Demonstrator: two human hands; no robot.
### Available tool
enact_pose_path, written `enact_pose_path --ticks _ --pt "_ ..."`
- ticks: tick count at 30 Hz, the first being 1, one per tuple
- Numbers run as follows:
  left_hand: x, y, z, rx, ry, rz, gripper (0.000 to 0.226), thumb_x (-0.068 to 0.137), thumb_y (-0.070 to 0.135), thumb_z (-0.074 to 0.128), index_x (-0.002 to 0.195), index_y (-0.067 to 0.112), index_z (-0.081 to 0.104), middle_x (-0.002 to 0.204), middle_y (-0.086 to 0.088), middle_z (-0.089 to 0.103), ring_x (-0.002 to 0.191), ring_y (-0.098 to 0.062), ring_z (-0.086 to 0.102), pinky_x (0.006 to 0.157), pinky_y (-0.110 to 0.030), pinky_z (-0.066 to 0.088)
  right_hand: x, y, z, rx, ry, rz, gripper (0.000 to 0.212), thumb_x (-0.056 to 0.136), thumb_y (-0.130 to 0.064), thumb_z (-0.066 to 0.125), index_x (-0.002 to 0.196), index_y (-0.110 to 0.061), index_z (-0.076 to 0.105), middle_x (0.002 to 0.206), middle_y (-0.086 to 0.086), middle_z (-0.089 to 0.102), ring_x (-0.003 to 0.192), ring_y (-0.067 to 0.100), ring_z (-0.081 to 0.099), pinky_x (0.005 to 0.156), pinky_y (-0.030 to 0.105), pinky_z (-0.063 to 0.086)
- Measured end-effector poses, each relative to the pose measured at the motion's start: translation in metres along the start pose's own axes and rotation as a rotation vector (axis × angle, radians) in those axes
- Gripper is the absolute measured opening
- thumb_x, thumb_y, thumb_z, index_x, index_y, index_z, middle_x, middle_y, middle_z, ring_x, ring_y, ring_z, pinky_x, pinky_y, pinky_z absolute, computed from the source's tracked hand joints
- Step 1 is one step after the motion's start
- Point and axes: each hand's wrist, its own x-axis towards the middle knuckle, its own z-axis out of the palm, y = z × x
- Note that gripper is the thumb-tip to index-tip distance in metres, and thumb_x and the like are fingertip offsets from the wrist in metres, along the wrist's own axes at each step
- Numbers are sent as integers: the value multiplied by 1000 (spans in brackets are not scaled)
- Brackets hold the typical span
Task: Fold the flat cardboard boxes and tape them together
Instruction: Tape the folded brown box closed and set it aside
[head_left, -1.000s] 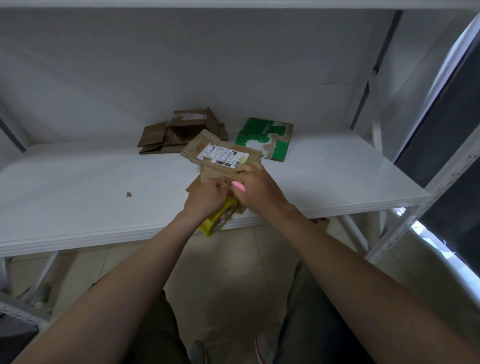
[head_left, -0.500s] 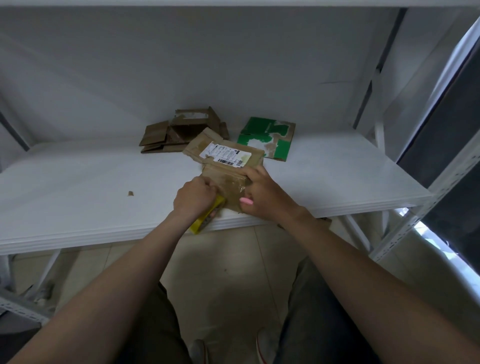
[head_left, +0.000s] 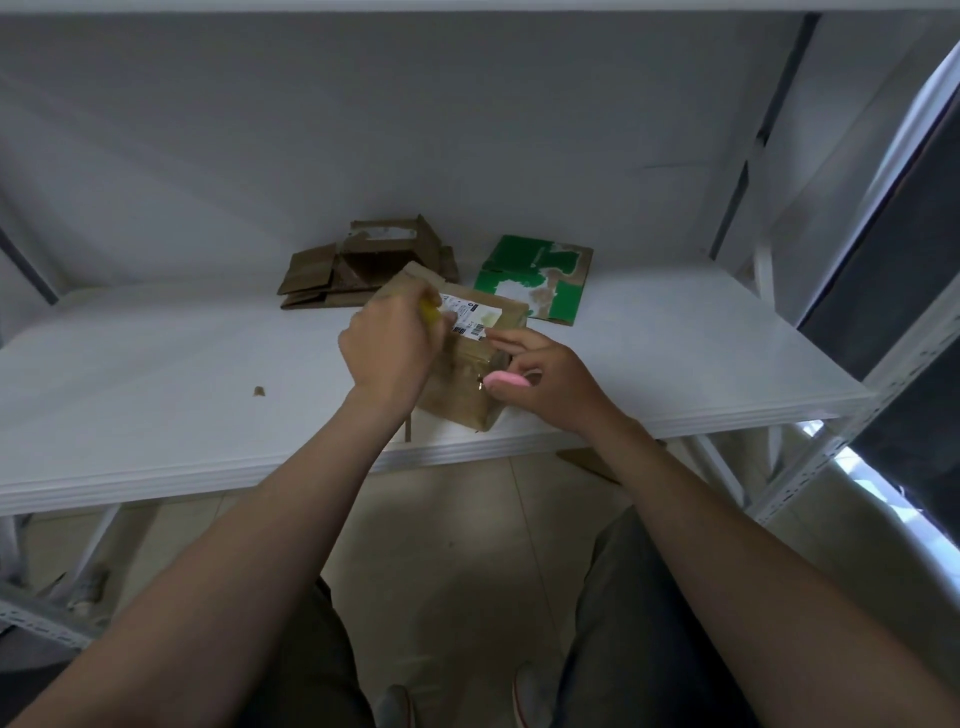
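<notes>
Head cam looks down on a white shelf board (head_left: 156, 374), both bare arms reaching in from the near side.

The small brown cardboard box (head_left: 462, 387), w/ a white barcode label (head_left: 470, 318) on its top, sits right at the near edge of the shelf, approx. ctr.

The left hand (head_left: 387, 353) is over the box's left side, its grip curled tight round a narrow yellow item (head_left: 430, 310). Only the item's tip shows, next to the label, so I can't tell what it is.

The right hand (head_left: 550, 382) is at the box's right side. Thumb and curled fingers pinch a small pink oblong item (head_left: 506, 380), while the forefinger lies straight on the box top, just near of the label.

At the far side of the shelf, by the back wall, there's an opened brown carton (head_left: 363, 265) w/ flaps splayed. Just right of it lies a flat green-and-brown cardboard sheet (head_left: 535, 275).

A tiny brown scrap (head_left: 258, 391) lies on the left part of the shelf, well apart from the rest.

Under the shelf, a brown cardboard piece (head_left: 587, 462) lies on the tiled floor.
</notes>
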Motion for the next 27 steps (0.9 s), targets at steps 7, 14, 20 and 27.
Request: enact_pose_path --ticks 7,14,20,27 --pt "23 15 30 219 -170 73 39 79 56 75 109 32 67 105 -5 70 101 -32 67 70 -32 40 9 7 -8 69 336 201 23 92 -33 71 97 -11 77 120 -4 64 99 5 60 75 15 51" --pt "23 10 34 235 -153 112 34 81 54 74 107 33 67 100 -2 71 96 -29 67 67 -31 37 -10 77 -10 -564 48 600 33 102 -40 50 94 -20 75 103 8 68 95 32 66 83 38 50" --pt "24 7 36 225 -154 121 36 80 55 74 107 33 67 101 -2 70 97 -30 66 69 -31 40 5 57 -10 -593 85 347 43 105 -32 47 144 -16 52 141 14 46 122 36 57 96 39 49" --pt "29 13 35 245 -193 72 31 79 50 77 105 36 66 109 -3 69 105 -30 66 73 -32 40 42 14 13 -443 -35 144 84 93 -69 48 161 -29 20 170 7 -4 155 26 -5 120 52 9"
